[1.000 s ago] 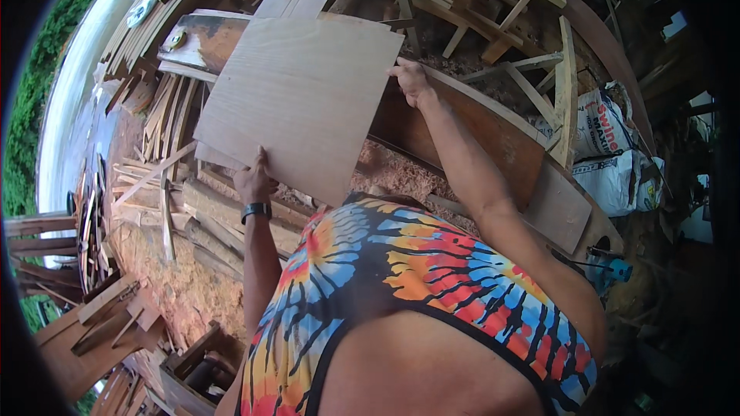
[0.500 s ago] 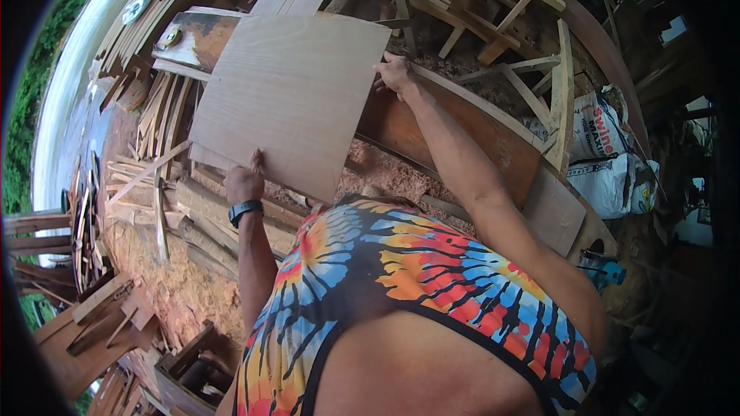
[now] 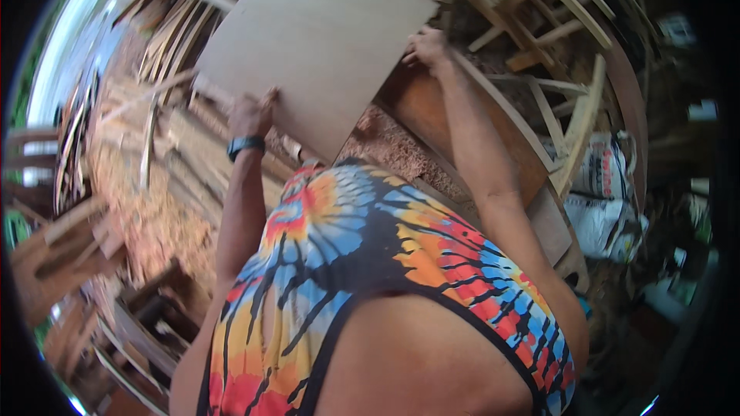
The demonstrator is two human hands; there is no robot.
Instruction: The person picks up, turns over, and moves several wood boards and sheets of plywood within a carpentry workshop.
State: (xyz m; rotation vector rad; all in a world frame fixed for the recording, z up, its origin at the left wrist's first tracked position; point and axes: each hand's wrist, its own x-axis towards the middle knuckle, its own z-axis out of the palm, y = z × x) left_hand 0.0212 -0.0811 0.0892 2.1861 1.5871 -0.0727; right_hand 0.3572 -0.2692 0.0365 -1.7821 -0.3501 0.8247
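Observation:
A flat pale plywood panel [image 3: 316, 38] lies before me, held at two of its edges. My left hand [image 3: 253, 113], with a dark watch on the wrist, grips the panel's near edge, thumb on top and fingers hidden beneath. On the right edge, near the far right corner, my right hand [image 3: 428, 49] is closed with its fingers curled at the wood. Beneath the panel and to its right runs a brown wooden board [image 3: 455, 123], partly covered by my right forearm. The picture is somewhat smeared by motion.
Wooden chair frames [image 3: 532, 8] stand at the far right, with white sacks [image 3: 605, 208] nearer me. Wood strips [image 3: 181, 38] are stacked at the left. Sawdust and shavings [image 3: 154, 223] cover the ground at left, and dark wooden pieces [image 3: 62, 254] lie beyond them.
My view has turned and tipped, so the panel and both hands appear higher in the picture. Both hands keep their hold on the panel's edges.

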